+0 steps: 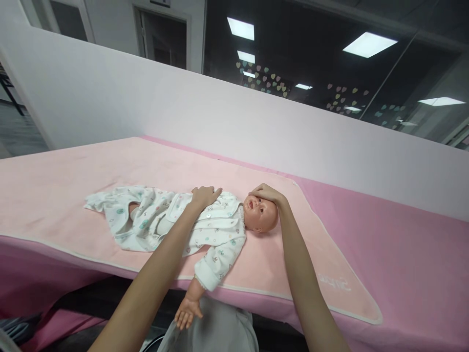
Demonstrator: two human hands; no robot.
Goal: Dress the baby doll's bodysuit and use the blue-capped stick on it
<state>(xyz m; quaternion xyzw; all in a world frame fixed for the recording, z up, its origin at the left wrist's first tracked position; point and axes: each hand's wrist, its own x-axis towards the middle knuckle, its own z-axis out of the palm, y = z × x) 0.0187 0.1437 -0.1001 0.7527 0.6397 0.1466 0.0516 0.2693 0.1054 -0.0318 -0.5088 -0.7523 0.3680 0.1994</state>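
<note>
A baby doll (220,227) in white patterned clothes lies on its back on a light pink mat (264,274), its head to the right. My left hand (205,196) rests on the doll's chest, fingers apart, holding nothing. Across the far side and top of the doll's head (269,215) lies my right hand (266,192), its fingers stretched over the forehead. One doll arm hangs over the near edge of the table, its palm (188,309) showing. The doll's trousers (135,217) spread out to the left.
A darker pink cover (410,244) lies under the mat. Behind the table stands a low white wall (220,117) with dark glass above it. My lap in grey cloth (223,327) is below the near edge.
</note>
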